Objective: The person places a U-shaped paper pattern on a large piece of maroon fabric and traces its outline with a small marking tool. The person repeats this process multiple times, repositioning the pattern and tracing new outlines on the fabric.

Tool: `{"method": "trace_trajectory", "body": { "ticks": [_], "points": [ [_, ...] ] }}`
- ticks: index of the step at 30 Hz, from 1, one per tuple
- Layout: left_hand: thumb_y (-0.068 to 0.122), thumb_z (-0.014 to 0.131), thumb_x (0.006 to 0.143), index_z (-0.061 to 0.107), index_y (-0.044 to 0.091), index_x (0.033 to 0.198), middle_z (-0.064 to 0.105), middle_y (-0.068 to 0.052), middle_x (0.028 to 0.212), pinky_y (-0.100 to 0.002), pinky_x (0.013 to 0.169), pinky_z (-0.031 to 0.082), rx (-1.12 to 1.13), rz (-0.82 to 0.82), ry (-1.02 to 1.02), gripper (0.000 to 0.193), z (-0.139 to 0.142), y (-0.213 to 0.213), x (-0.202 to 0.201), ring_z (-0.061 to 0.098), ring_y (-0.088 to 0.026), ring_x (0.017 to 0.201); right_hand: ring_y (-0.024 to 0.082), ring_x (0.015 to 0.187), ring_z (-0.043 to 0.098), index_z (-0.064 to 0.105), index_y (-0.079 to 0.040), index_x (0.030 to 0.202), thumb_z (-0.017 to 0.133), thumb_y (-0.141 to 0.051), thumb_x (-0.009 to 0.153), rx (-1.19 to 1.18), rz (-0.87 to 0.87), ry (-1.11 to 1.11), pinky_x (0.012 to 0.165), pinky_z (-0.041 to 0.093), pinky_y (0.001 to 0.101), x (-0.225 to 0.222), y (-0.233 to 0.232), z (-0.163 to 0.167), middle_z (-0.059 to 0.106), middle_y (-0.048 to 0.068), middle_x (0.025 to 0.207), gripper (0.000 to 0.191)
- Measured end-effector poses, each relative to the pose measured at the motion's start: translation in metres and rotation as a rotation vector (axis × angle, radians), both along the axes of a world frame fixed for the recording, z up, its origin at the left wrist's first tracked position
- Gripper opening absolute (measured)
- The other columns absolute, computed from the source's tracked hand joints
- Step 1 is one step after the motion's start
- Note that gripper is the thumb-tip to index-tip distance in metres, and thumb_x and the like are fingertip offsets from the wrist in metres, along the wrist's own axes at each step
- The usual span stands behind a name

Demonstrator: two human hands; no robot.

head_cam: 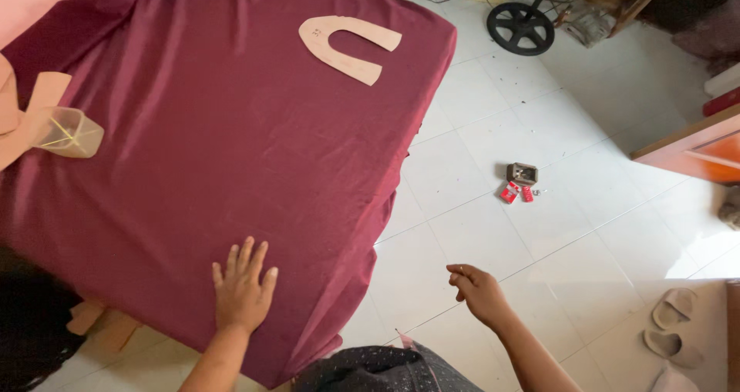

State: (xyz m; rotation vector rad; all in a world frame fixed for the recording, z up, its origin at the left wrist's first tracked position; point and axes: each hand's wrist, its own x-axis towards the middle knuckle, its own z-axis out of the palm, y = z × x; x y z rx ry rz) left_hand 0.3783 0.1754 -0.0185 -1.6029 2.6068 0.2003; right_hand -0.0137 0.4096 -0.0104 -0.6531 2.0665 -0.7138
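Observation:
My left hand (242,287) lies flat, fingers spread, on the maroon cloth (231,145) near its front edge. My right hand (478,290) hangs in the air over the white tiled floor, right of the cloth, fingers loosely curled with nothing visible in them. A beige U-shaped paper pattern (344,47) lies on the cloth at the far side, well away from both hands.
A clear plastic cup (71,132) and beige pattern pieces (27,114) sit at the cloth's left edge. On the floor lie small red items with a dark box (519,182), a black wheel (520,28), sandals (672,326) and an orange cabinet (697,149).

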Motion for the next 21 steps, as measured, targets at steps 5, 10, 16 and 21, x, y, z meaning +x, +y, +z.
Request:
{"method": "trace_trajectory", "body": {
  "ticks": [5, 10, 16, 21],
  "points": [
    [0.054, 0.041, 0.096, 0.035, 0.029, 0.154, 0.024, 0.002, 0.166, -0.056, 0.123, 0.013, -0.028, 0.038, 0.004, 0.063, 0.005, 0.000, -0.005, 0.019, -0.023, 0.153, 0.015, 0.070, 0.063, 0.069, -0.005, 0.130, 0.057, -0.026, 0.096, -0.058, -0.035, -0.009, 0.059, 0.050, 0.0323, -0.068, -0.021, 0.010, 0.076, 0.008, 0.098, 0.042],
    [0.051, 0.051, 0.090, 0.045, 0.028, 0.147, 0.032, 0.000, 0.163, -0.060, 0.121, 0.014, -0.020, 0.097, 0.043, 0.062, -0.002, -0.003, -0.004, 0.025, -0.025, 0.152, 0.014, 0.072, 0.066, 0.070, -0.008, 0.130, 0.058, -0.026, 0.095, 0.022, 0.056, -0.085, 0.057, 0.052, 0.0301, -0.111, -0.055, 0.007, 0.075, 0.006, 0.097, 0.042],
    [0.046, 0.065, 0.088, 0.060, 0.015, 0.139, 0.056, -0.008, 0.143, -0.056, 0.128, 0.027, -0.030, 0.511, -0.002, 0.061, -0.024, -0.023, -0.054, 0.047, -0.026, 0.142, 0.014, 0.075, 0.069, 0.070, -0.009, 0.131, 0.059, -0.026, 0.094, 0.174, 0.080, -0.063, 0.060, 0.055, 0.0301, -0.199, -0.076, -0.032, 0.075, 0.003, 0.097, 0.042],
    [0.045, 0.063, 0.089, 0.057, 0.008, 0.133, 0.049, -0.018, 0.147, -0.059, 0.120, 0.022, -0.061, 0.488, 0.160, 0.058, -0.030, -0.072, -0.184, 0.043, -0.034, 0.141, 0.018, 0.075, 0.068, 0.070, -0.006, 0.130, 0.058, -0.018, 0.093, 0.197, 0.011, -0.106, 0.060, 0.054, 0.0331, -0.292, -0.109, -0.049, 0.075, 0.006, 0.097, 0.041]
  ]
}}
